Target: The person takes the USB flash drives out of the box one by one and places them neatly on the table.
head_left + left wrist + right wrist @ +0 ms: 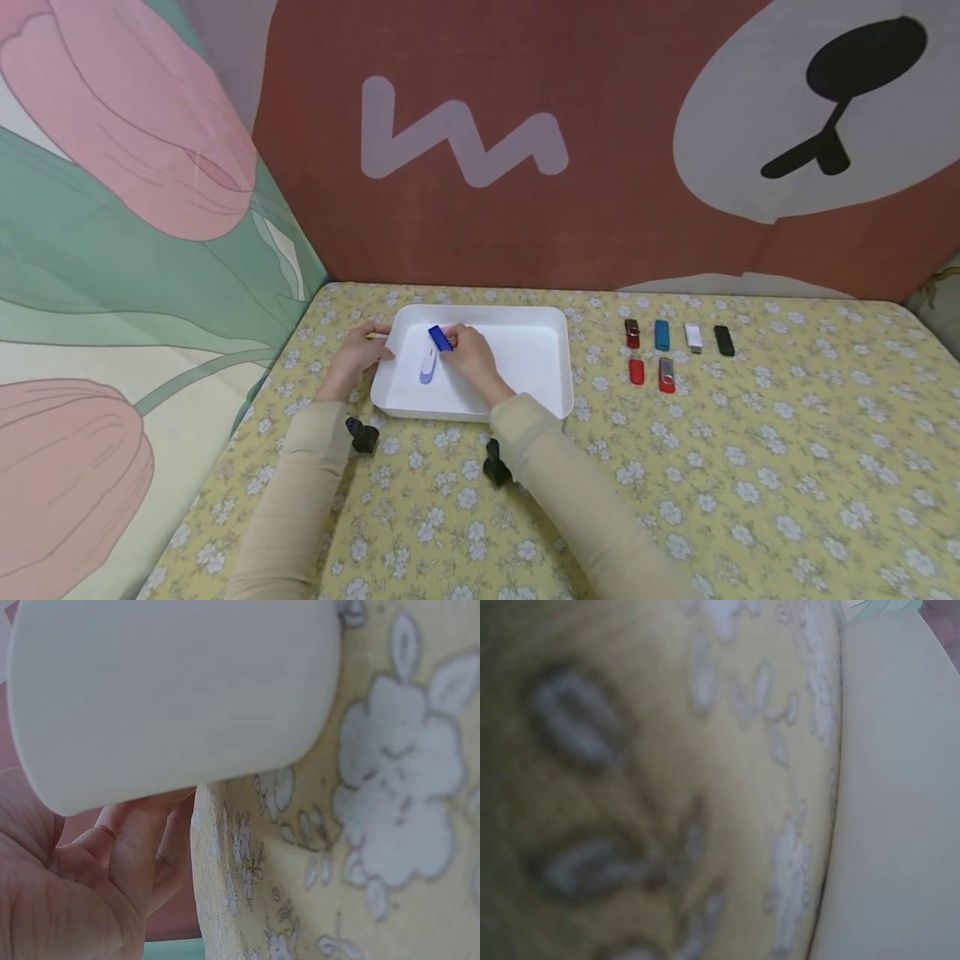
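Observation:
My right hand [472, 357] is inside the white tray [525, 315], pinching a dark blue USB flash drive [440, 337] between fingers and thumb. Just below that drive, a lavender and white USB flash drive [427, 367] lies on the tray floor toward its left side. At the tray's left end, my left hand [358, 354] holds the rim with thumb and fingers. The left wrist view has the tray's outer wall [172, 697] close up, with the left hand [97, 877] beside it and some fingertips hidden behind. Only the tray wall [900, 795] and cloth fill most of the right wrist view.
To the tray's right, several flash drives lie in two rows: a brown-red one [632, 333], a blue one [662, 335], a white one [693, 337], a black one [723, 340], a red one [636, 371] and a red-silver one [667, 375]. A floral cloth [787, 467] covers the table.

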Available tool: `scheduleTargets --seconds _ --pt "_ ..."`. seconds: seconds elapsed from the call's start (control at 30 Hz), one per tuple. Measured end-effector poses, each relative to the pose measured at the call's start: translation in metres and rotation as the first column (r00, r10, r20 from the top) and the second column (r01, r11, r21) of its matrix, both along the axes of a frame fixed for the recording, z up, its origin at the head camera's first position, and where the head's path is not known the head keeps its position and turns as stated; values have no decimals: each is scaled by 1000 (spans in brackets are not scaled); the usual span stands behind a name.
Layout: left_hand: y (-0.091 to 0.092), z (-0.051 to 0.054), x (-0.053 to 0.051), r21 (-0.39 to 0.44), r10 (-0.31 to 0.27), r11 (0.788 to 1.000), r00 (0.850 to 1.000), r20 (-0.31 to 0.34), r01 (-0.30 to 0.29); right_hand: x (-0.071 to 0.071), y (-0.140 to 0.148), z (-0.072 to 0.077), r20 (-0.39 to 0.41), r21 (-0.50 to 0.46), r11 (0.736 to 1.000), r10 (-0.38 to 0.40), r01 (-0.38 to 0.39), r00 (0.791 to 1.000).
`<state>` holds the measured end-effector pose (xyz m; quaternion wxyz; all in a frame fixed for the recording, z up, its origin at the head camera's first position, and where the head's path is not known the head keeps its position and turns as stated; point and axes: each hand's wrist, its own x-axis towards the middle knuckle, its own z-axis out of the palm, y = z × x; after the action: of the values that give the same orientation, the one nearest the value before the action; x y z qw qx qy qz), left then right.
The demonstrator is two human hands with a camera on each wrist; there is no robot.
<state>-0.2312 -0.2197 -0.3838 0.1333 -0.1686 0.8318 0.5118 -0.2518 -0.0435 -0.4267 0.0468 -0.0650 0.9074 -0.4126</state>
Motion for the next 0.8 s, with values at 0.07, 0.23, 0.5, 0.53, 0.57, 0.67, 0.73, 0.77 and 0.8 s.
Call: scheduleTargets --seconds 0.07,0.23,0.5,0.53,0.57,0.67,0.73,0.77,0.8 --pt "0 -1 0 2 5 1000 1000 4 -5 0 0 0 5 5 1000 -3 3 1000" --pt "-1 -2 -2 5 13 1000 1000 11 -13 1 -1 2 17 21 1000 -7 7 1000" --pt "0 -2 -1 1 21 1000 1000 15 -21 2 0 3 17 37 999 20 -20 1000" --pt "0 -2 -2 1 20 1000 1000 14 -20 1 1 3 15 36 999 21 -21 1000" --pt "0 -3 -2 2 20 1000 1000 12 -20 1 1 3 15 32 999 23 -23 1000" --pt "-1 -4 -3 0 23 1000 1000 11 -23 2 2 3 14 24 999 26 -26 1000" --pt "-1 -4 -3 -2 23 1000 1000 8 -23 2 2 3 10 14 1000 28 -28 1000" --pt "-1 -4 -3 -2 22 1000 1000 8 -22 2 3 3 8 12 1000 27 -27 1000" --pt "-1 -4 -4 -3 20 1000 1000 7 -20 3 3 3 8 7 1000 23 -23 1000"
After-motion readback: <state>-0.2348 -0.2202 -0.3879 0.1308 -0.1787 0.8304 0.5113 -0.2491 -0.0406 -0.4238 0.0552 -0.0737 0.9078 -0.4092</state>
